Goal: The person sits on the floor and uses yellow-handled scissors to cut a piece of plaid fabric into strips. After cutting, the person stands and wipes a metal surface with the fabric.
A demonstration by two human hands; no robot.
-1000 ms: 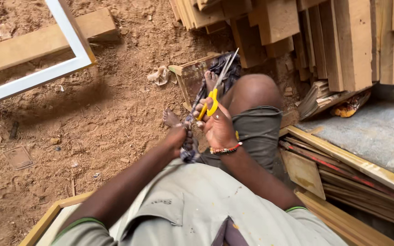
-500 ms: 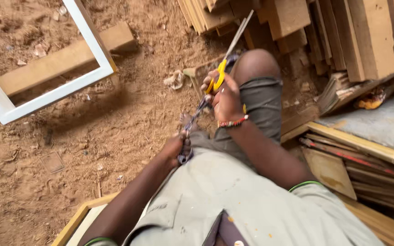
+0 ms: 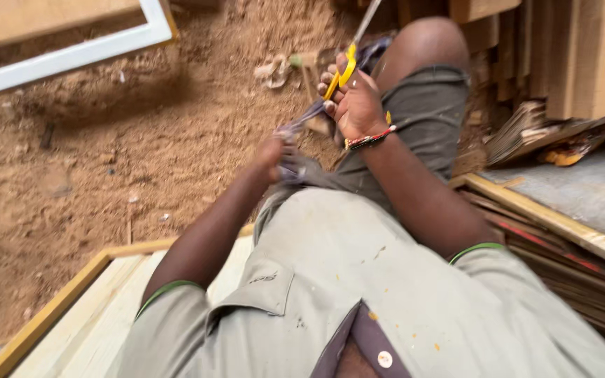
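A strip of cloth (image 3: 309, 115) runs taut above the lap, between the hands. The left hand (image 3: 274, 150) is closed around its lower end; the right hand (image 3: 355, 105) grips yellow-handled scissors (image 3: 341, 70) near the raised knee (image 3: 425, 45). A slip could nick fingers or leg.

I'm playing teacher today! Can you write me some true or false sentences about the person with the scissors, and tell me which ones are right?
1. The right hand holds scissors with yellow handles. True.
2. The left hand is resting flat on the ground. False: it is raised and grips one end of a strip of cloth.
3. The ground is sandy, reddish earth. True.
4. A beaded bracelet is on the left wrist. False: it is on the right wrist.
5. A white frame lies on the ground at the upper left. True.
6. The person wears long blue trousers. False: grey shorts, with the knee bare.
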